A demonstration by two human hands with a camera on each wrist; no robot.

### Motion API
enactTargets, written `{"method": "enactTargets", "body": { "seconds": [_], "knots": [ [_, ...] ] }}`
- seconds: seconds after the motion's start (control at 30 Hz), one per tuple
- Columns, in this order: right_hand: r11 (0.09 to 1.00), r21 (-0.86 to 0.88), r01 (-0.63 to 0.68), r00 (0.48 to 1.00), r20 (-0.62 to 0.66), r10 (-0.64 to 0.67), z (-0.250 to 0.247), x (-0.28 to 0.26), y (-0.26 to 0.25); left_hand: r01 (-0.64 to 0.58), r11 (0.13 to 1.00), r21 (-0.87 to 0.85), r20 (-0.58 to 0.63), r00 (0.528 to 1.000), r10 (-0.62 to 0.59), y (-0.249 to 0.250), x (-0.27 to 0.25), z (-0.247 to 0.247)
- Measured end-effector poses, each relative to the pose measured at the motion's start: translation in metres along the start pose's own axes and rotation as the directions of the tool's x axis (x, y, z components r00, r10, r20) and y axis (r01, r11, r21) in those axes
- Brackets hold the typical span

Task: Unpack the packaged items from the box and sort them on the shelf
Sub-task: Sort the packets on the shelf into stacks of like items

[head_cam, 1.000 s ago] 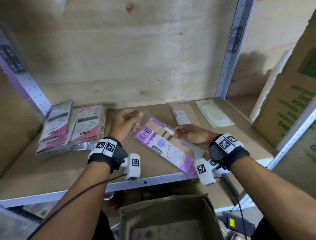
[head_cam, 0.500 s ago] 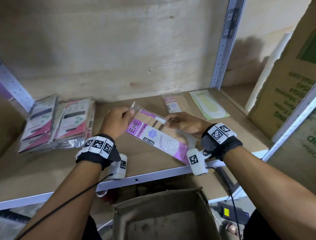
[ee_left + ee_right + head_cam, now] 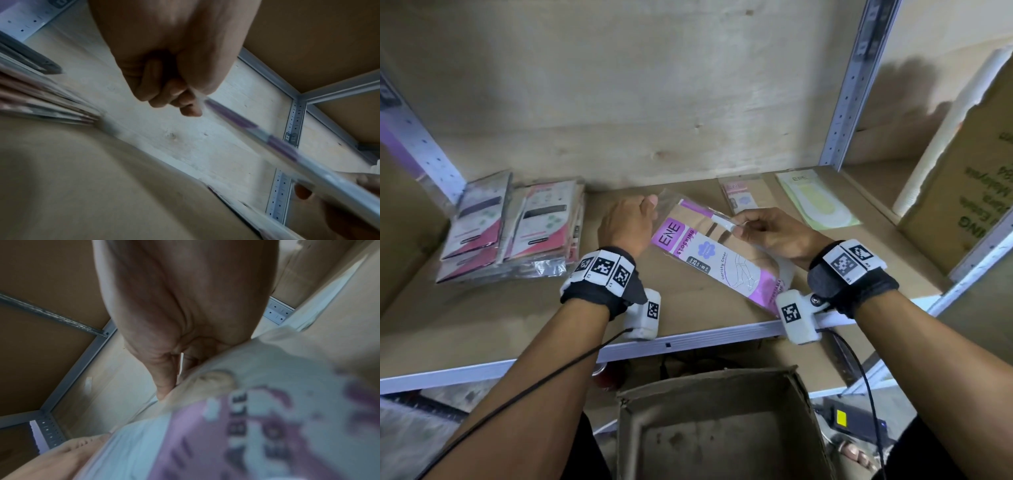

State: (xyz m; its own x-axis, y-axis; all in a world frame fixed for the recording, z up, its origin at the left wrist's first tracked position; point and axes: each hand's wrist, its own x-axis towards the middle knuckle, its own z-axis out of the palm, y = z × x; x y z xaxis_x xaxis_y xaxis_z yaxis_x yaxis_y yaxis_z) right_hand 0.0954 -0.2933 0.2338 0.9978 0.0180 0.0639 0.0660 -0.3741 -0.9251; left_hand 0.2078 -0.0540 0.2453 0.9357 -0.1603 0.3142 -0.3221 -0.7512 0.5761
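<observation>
Glossy flat purple stocking packet [image 3: 717,260] | pinched: left hand [image 3: 626,224], right hand [image 3: 768,233]

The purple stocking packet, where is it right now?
In the head view the purple stocking packet is mid-shelf, held between the left hand and right hand.

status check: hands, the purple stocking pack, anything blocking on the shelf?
Both hands on the purple stocking pack: left hand pinches the clear top flap, right hand pinches its white strip. Pack held above the shelf. Nothing in the way.
</observation>
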Motion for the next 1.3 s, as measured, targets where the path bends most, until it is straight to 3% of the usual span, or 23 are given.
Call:
{"method": "enactTargets", "body": {
  "seconds": [0.13,0.23,0.37,0.47,0.57,0.73,0.83,0.9,0.97,1.07,1.13,1.17,1.23,1.3],
  "knots": [
    [1.0,0.027,0.012,1.0,0.023,-0.013,-0.005,0.002,0.002,0.05,0.976,-0.213,0.009,0.999,-0.049,-0.005,0.004,-0.006],
    [0.999,0.04,-0.004,1.0,0.022,0.003,-0.005,0.004,0.005,0.219,0.855,-0.471,0.172,0.973,-0.154,-0.008,0.002,-0.009],
    [0.997,0.069,0.047,0.998,0.044,-0.05,-0.005,0.005,0.004,0.331,0.706,-0.626,0.307,0.937,-0.168,-0.01,-0.001,-0.014],
    [0.993,0.087,0.082,0.995,0.058,-0.087,-0.006,0.004,0.004,0.387,0.633,-0.67,0.372,0.914,-0.164,-0.009,-0.002,-0.017],
    [0.995,0.054,0.085,0.995,0.042,-0.087,-0.005,0.003,0.003,0.404,0.622,-0.671,0.416,0.899,-0.134,-0.011,-0.005,-0.017],
    [0.995,0.094,-0.014,1.0,-0.004,0.015,-0.004,0.002,0.004,0.367,0.722,-0.586,0.269,0.929,-0.254,-0.015,-0.007,-0.005],
    [0.974,0.219,-0.054,0.994,-0.079,0.073,-0.008,0.002,0.004,0.436,0.635,-0.638,0.312,0.9,-0.305,-0.015,-0.006,-0.003],
    [0.932,0.353,-0.086,0.986,-0.101,0.129,-0.007,0.002,0.001,0.491,0.586,-0.645,0.431,0.866,-0.253,-0.011,-0.008,-0.004],
    [0.907,0.41,-0.097,0.978,-0.128,0.162,-0.005,0.004,-0.002,0.535,0.59,-0.605,0.552,0.816,-0.174,-0.003,-0.017,-0.001],
    [0.901,0.42,-0.107,0.957,-0.203,0.208,0.002,0.011,-0.002,0.536,0.665,-0.52,0.734,0.679,0.027,0.011,-0.034,0.007],
    [0.907,0.407,-0.104,0.943,-0.25,0.22,0.005,0.014,0.0,0.491,0.696,-0.523,0.782,0.602,0.163,0.016,-0.042,0.01],
    [0.908,0.404,-0.108,0.936,-0.267,0.23,0.006,0.014,0.001,0.462,0.71,-0.532,0.778,0.597,0.195,0.016,-0.044,0.011],
    [0.901,0.408,-0.147,0.934,-0.242,0.262,0.006,0.015,0.002,0.416,0.722,-0.552,0.745,0.634,0.205,0.015,-0.044,0.011],
    [0.893,0.39,-0.223,0.953,-0.105,0.284,0.005,0.013,0.002,0.411,0.717,-0.563,0.715,0.677,0.174,0.012,-0.042,0.008]
  ]
}}
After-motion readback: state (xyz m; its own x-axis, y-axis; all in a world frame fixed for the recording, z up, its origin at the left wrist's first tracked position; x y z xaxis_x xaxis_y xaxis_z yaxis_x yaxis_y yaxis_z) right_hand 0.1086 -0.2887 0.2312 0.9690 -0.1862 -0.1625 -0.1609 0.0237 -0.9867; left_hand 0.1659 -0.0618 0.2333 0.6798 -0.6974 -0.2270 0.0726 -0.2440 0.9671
